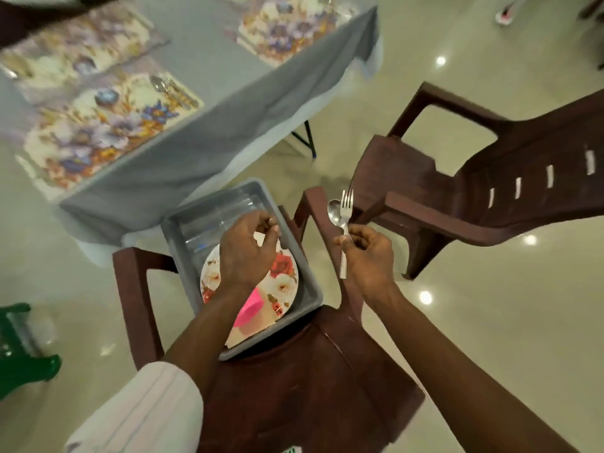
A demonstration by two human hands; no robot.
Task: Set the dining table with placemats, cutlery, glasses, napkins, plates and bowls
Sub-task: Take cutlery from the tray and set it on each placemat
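Nearest, a brown chair (310,371) carries a grey bin (183,266), serving as a supply stand beside the table. In the bin lie a floral plate (281,279), a pink item (250,308) and what look like clear glasses (222,217). The left hand (245,253) hovers over the bin with fingers curled, likely picking more; whether it grips anything I cannot tell. The right hand (366,253) pinches a fork (346,204) and spoon (334,210) together by their handles, heads up, probably gathered for one setting. A second chair (474,197) stands just beyond on the right, crowding that way round. Farther off, the table (202,135) holds floral placemats (98,132); one already bears cutlery (166,86).
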